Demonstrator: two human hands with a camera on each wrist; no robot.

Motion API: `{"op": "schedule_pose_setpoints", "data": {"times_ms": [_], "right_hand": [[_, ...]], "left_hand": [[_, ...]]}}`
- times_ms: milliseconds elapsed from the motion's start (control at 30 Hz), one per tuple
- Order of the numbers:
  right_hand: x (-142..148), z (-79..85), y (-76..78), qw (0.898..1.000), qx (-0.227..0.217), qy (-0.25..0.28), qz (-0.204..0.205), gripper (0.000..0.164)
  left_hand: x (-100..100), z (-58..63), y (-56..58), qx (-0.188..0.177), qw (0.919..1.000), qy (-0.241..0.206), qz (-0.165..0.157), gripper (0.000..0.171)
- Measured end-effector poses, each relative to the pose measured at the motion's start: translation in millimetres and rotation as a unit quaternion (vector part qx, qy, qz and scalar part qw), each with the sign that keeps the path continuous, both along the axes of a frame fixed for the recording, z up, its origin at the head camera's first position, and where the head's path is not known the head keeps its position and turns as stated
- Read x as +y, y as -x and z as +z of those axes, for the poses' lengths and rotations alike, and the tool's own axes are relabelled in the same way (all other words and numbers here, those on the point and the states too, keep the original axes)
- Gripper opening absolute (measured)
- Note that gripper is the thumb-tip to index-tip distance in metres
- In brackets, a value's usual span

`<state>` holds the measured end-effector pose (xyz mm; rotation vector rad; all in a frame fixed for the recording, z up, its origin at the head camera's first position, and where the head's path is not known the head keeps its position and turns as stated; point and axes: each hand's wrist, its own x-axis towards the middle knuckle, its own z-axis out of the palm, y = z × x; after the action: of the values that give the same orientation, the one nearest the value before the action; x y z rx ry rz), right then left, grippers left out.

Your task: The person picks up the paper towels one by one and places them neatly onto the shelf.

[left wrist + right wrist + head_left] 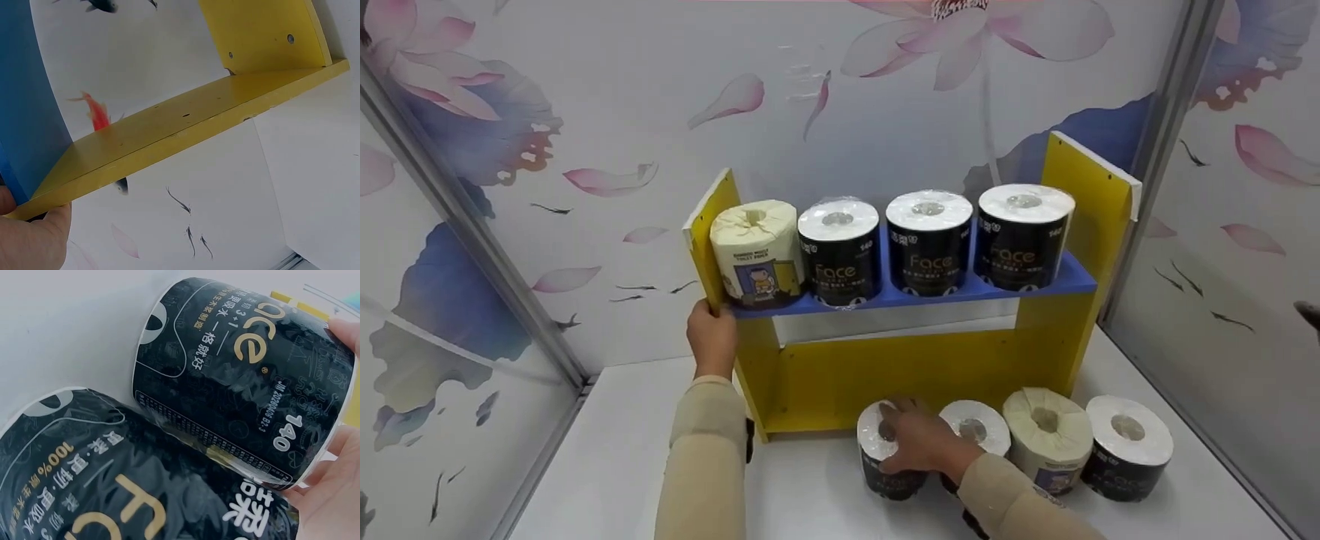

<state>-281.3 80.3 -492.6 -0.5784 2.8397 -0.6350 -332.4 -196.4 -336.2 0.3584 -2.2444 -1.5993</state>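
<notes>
My left hand (712, 341) grips the left side panel (705, 247) of a yellow and blue shelf, at the height of its blue board (855, 306); in the left wrist view the thumb (56, 222) presses on the panel's edge. On that board stand a cream-wrapped toilet roll (757, 259) and three black-wrapped ones (840, 262) in a row. Lower down, my right hand (922, 439) grips the top of a black-wrapped toilet roll (892, 480) in front of the shelf. Its fingers and thumb lie round the roll's rim in the right wrist view. The roll looks upright.
Right of the held roll stand another black-wrapped roll (979, 420), partly behind my right hand, a cream-wrapped roll (1046, 435) and a further black one (1129, 450). The shelf's yellow lower part (892, 375) stands behind them. Flower-printed walls (645, 150) enclose the white table (615, 450).
</notes>
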Motion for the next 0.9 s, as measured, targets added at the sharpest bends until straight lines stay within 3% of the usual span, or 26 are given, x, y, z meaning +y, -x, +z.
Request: {"op": "schedule_pose_setpoints", "data": {"times_ms": [533,900], "right_hand": [[-11,7.7,-8.1,0.998,-0.007,0.053,0.016,0.093],[-19,18.3,-11.5,0.997,0.039,0.049,0.042,0.086]], "left_hand": [[-1,0.6,0.4,-0.018,0.9998,-0.012,0.0,0.034],[-1,0.1,0.3,-0.002,0.9999,0.011,0.009,0.035]]}}
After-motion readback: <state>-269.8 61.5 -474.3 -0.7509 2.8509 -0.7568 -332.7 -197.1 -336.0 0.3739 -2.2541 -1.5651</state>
